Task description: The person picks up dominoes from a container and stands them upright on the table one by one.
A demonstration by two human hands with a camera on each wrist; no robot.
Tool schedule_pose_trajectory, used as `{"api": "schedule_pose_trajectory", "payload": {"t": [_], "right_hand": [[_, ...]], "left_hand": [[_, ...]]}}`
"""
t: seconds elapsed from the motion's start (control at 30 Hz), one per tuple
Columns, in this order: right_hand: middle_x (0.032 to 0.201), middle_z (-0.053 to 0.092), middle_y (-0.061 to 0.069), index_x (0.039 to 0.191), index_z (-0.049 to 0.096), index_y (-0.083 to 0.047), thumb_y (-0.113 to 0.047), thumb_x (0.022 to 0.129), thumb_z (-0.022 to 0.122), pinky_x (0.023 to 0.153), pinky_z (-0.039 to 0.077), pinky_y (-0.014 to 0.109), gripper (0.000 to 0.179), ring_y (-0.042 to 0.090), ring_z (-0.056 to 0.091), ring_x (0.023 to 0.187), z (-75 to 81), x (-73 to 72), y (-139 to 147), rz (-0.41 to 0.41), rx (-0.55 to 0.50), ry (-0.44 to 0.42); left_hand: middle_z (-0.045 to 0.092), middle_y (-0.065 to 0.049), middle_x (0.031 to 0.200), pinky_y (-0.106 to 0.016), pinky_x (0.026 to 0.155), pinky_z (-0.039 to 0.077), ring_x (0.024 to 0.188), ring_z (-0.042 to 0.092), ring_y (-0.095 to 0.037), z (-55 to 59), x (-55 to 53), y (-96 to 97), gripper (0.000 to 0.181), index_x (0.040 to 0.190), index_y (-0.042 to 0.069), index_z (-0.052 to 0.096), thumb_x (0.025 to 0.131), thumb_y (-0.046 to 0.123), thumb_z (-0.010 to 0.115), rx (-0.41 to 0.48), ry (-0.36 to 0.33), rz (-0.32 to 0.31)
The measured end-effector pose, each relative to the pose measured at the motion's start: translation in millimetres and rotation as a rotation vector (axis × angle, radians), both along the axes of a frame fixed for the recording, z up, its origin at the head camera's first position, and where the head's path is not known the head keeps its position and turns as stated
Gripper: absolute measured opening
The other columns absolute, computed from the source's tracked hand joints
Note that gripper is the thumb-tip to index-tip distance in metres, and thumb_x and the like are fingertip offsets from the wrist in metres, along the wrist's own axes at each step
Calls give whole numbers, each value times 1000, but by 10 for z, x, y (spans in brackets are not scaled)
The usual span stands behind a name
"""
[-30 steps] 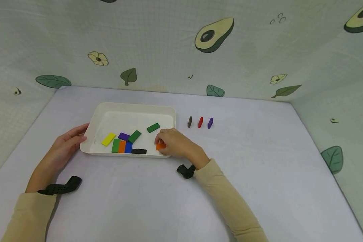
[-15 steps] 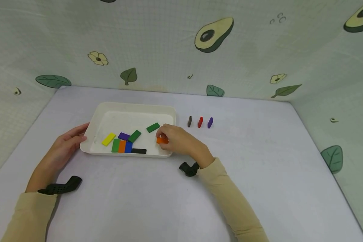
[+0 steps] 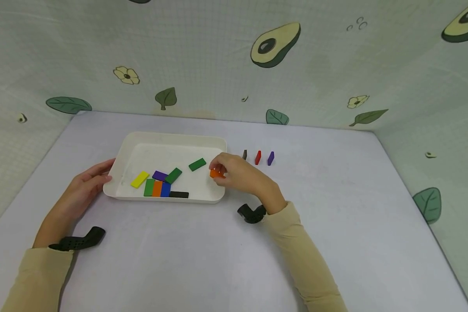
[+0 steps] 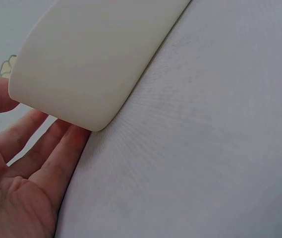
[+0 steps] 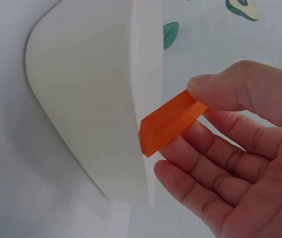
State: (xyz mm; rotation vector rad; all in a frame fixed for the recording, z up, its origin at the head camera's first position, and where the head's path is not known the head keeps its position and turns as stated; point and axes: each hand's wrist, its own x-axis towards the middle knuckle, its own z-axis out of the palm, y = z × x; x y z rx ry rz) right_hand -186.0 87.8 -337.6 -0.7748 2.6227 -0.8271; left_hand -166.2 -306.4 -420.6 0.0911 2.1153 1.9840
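Observation:
In the head view, my right hand [image 3: 239, 173] is over the right end of the white tray [image 3: 167, 138], pinching an orange domino-like block [image 3: 216, 173]. The right wrist view shows the thumb on top of this orange block [image 5: 173, 124] and fingers beneath, one end by the tray's rim. At the tray's left end, my left hand [image 3: 79, 190] touches the outer side with fairly straight fingers. Inside the tray lie a yellow block [image 3: 140, 179], a purple block [image 3: 159, 176], a black block [image 3: 179, 195] and several green, orange and blue ones.
Right of the tray, three thin blocks stand upright in a row: a dark grey one [image 3: 245, 154], partly behind my right hand, a red one [image 3: 258, 157] and a purple one [image 3: 271, 158]. A patterned cloth [image 3: 203, 56] rises behind the white table [image 3: 171, 255].
My right hand has carried the orange block from the tray's front right corner up and rightward, toward the right rim. The left hand and the tray have stayed in place.

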Motion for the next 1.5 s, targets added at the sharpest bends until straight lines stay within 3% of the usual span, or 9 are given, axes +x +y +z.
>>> {"api": "schedule_pose_trajectory", "payload": {"t": [0.3, 0.53, 0.9, 1.23, 1.5], "right_hand": [[98, 61, 4, 108, 60, -4, -10, 84, 66, 84, 48, 27, 26, 21, 56, 95, 73, -4, 86, -5, -26, 10], [97, 62, 4, 105, 61, -4, -7, 84, 65, 89, 49, 37, 22, 22, 58, 95, 131, 7, 160, 5, -101, 5], [97, 63, 4, 103, 60, -3, -4, 83, 65, 85, 49, 31, 21, 20, 57, 92, 240, 24, 314, -14, -168, 69], [99, 62, 5, 104, 59, -4, -4, 82, 66, 83, 49, 31, 23, 17, 57, 91, 295, 8, 466, -51, -240, 79], [98, 63, 4, 104, 59, -6, -7, 83, 67, 85, 47, 38, 22, 17, 57, 89, 367, 3, 640, -114, -295, 83]], "left_hand": [[33, 8, 145, -2, 85, 39, 111, 44, 12, 0, -6, 3, 53, 147, 14, 29, 98, 18, 47, -9, -5, 6], [35, 9, 144, -2, 84, 40, 110, 45, 13, 2, -8, -3, 52, 146, 16, 31, 97, 17, 48, 37, -5, -1], [34, 9, 144, -2, 85, 39, 111, 44, 13, 12, 2, 10, 52, 146, 16, 31, 97, 18, 48, 6, -11, 8], [34, 10, 145, -2, 84, 39, 111, 44, 13, 5, 1, 6, 51, 146, 16, 31, 97, 17, 47, 10, -4, 1], [33, 9, 146, -2, 85, 39, 111, 43, 13, 11, 7, 8, 52, 146, 16, 30, 98, 18, 47, -2, -5, 1]]}}
